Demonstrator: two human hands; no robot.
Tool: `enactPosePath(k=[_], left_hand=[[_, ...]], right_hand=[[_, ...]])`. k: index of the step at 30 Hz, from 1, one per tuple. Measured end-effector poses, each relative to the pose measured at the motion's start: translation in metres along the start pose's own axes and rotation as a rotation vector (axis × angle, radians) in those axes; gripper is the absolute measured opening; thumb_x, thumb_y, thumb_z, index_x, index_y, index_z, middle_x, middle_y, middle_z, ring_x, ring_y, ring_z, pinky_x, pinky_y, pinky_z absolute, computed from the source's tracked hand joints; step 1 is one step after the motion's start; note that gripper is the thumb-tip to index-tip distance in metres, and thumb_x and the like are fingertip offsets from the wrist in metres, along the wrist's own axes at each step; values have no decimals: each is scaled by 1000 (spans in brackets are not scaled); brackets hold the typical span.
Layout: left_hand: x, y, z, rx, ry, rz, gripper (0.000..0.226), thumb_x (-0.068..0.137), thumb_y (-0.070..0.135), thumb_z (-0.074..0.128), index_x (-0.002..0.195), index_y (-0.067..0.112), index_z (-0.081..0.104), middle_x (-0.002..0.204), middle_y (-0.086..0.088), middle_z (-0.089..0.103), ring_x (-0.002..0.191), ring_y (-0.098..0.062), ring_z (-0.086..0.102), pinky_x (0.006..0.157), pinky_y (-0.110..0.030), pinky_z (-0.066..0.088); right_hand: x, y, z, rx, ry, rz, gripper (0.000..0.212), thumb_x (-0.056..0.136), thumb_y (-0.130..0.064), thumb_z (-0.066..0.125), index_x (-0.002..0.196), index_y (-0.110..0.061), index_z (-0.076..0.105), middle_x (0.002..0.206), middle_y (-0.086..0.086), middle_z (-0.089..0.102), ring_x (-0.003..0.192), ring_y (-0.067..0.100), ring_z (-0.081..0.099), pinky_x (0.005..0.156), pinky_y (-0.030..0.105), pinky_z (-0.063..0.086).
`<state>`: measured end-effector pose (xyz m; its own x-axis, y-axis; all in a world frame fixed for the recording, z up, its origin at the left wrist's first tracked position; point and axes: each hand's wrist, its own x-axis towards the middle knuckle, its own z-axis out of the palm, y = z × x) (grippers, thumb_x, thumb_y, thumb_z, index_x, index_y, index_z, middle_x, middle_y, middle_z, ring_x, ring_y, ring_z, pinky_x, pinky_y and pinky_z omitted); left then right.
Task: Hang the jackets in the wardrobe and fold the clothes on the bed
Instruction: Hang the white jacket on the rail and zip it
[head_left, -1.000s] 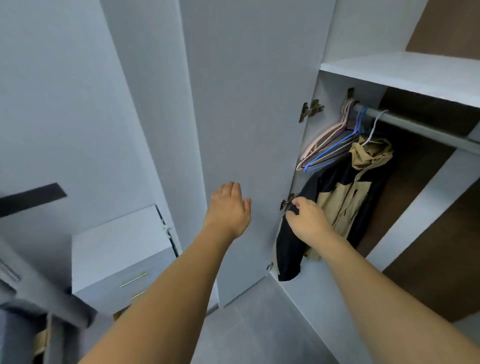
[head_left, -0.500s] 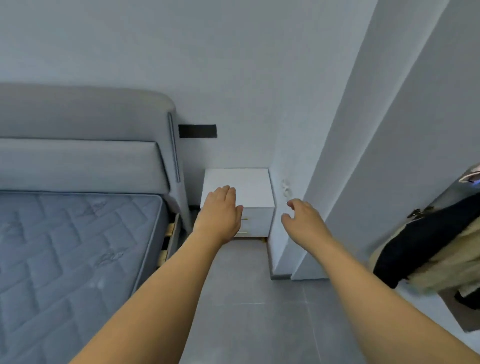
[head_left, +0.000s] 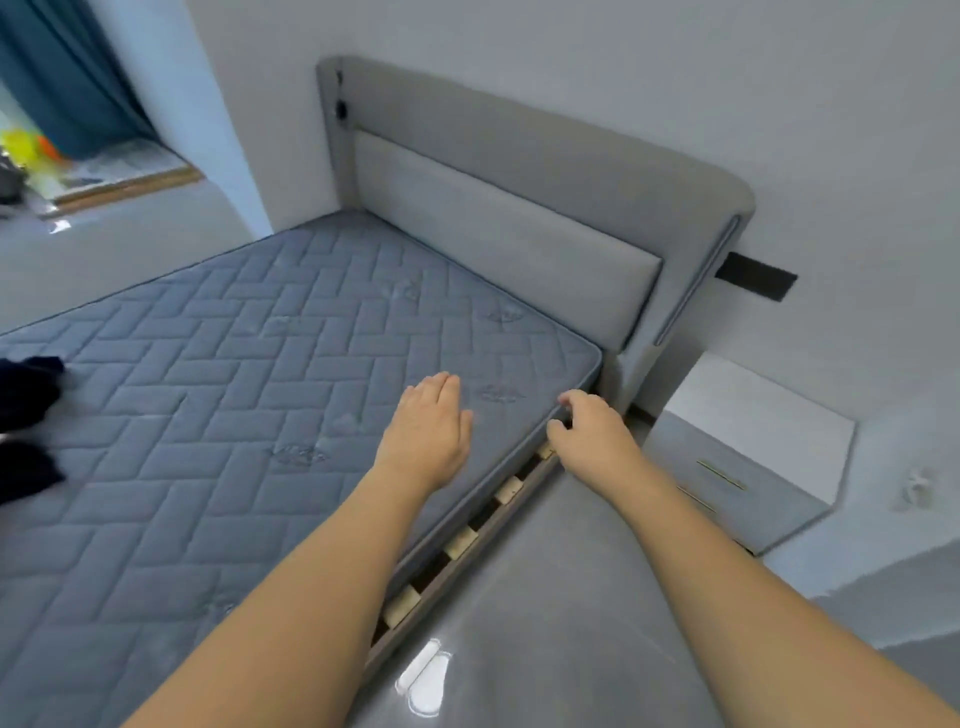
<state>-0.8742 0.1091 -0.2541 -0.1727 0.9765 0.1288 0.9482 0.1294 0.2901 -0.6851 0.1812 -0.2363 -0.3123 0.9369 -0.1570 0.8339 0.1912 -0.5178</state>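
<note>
The bed's blue quilted mattress (head_left: 234, 364) fills the left and middle of the view. Dark clothing (head_left: 26, 410) lies on it at the far left edge, partly cut off by the frame. My left hand (head_left: 428, 431) is stretched out over the mattress near its right edge, fingers straight and empty. My right hand (head_left: 592, 431) hangs beside the mattress corner with fingers loosely curled, holding nothing. The wardrobe and the hung jacket are out of view.
A grey padded headboard (head_left: 519, 208) stands at the back. A white bedside cabinet (head_left: 743, 457) sits to the right of the bed. Wooden slats (head_left: 462, 540) show along the bed's right side above the grey floor (head_left: 545, 623). A window with a teal curtain (head_left: 62, 83) is at far left.
The view has swung left from the open wardrobe and its hung jacket, past the bedside cabinet, to the bed. Both hands stayed empty and stretched forward.
</note>
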Motion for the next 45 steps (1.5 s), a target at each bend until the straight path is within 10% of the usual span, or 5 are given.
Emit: enactPosePath(k=[21,31,39,42,45], left_hand=[[-370,-481,-133,-53,206,-957,44,101,27,44,137,1,43,141,-17,46,125,-33,43,107,-41,33],[-516,-712,-86,-167,126,-1354,33,91,17,51,121,3,55,124,-11,58,110,-28,55,90,-36,45],[-520,-908,55,-174,-157,-1422,94,87,47,60,153,33,-6,155,-13,19,137,-35,31,104,-49,38],[-514,-924,89,-85,-132,-1388,61,91,22,51,146,20,24,123,-13,49,106,-31,55,86,-42,50],[-513,-909,98,-271,58,-1293,7,90,15,43,85,16,47,88,-5,56,79,-28,53,65,-34,41]], right_hand=[[-125,-473,379,-71,-634,-646,48,99,-28,45,145,-15,38,149,4,40,133,21,41,104,34,37],[-180,-616,610,-12,-879,-558,45,99,-25,46,143,-17,41,143,1,45,100,9,48,78,23,38],[-143,-623,819,-89,-907,-385,45,98,-24,47,142,-17,42,127,-2,51,97,10,52,79,25,43],[-129,-614,864,-59,-916,-295,44,98,-27,50,140,-18,43,124,-3,50,95,9,52,79,27,44],[-123,-619,898,40,-921,-139,40,98,-28,51,133,-9,49,103,-2,53,80,10,51,66,26,40]])
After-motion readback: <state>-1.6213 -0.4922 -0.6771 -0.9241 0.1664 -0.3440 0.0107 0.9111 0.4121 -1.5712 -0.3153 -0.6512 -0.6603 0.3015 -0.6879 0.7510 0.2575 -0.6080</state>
